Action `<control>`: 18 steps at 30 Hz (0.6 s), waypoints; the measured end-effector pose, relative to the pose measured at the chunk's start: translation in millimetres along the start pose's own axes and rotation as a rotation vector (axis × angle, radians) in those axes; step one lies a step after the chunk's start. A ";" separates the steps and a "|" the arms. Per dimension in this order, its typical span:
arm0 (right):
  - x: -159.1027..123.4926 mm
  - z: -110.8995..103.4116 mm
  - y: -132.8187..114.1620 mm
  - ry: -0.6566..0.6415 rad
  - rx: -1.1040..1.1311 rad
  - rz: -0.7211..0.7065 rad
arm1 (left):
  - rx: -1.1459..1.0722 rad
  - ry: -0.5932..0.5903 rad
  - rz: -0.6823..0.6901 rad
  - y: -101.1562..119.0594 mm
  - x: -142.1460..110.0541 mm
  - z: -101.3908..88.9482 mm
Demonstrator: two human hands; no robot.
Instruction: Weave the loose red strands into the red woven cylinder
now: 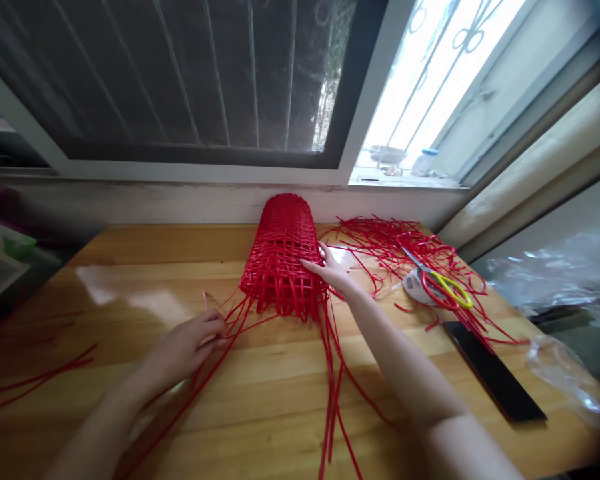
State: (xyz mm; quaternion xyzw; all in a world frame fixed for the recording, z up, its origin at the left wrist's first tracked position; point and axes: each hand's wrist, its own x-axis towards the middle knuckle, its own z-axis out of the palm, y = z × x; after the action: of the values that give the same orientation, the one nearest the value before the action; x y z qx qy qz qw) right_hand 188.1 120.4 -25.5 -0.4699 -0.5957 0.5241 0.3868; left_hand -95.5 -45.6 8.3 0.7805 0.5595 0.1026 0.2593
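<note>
A long woven red basket [285, 247] lies on its side on the wooden table, its open lattice end towards me. Loose red strands [333, 373] trail from that end across the wood. My right hand [333, 270] holds the basket's right side, with the thumb over the weave and the fingers along the flank. To the left of the open end, my left hand [207, 337] is closed, its fingertips pinched on thin red strands that run to the basket's lower left edge. Exactly how many strands it grips is hidden.
A heap of cut red strands [385, 237] lies at the right, with scissors [445, 288] with yellow and red handles on it. Near them are a white container [416, 285], a black phone-like slab [495, 370] and clear plastic [565, 373]. More strands [55, 370] lie left.
</note>
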 end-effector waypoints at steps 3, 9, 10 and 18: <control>0.1 -0.3 6.3 -0.005 0.014 -0.022 | 0.066 0.034 -0.001 -6.2 -0.3 0.2; -0.7 -10.5 23.4 0.017 0.192 0.003 | 0.176 0.414 -0.116 3.5 18.9 10.1; -0.8 -13.1 27.3 0.018 0.244 0.025 | 0.146 0.451 -0.115 8.7 24.1 12.2; -2.2 -25.2 49.1 0.054 0.445 0.027 | -0.146 0.532 -0.014 54.6 48.1 40.8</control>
State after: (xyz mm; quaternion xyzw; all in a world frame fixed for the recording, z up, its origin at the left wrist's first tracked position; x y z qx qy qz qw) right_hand 220.3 125.3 -70.2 -0.3946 -0.4483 0.6352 0.4897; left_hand -15.4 -25.9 -4.0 0.7015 0.6045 0.3422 0.1595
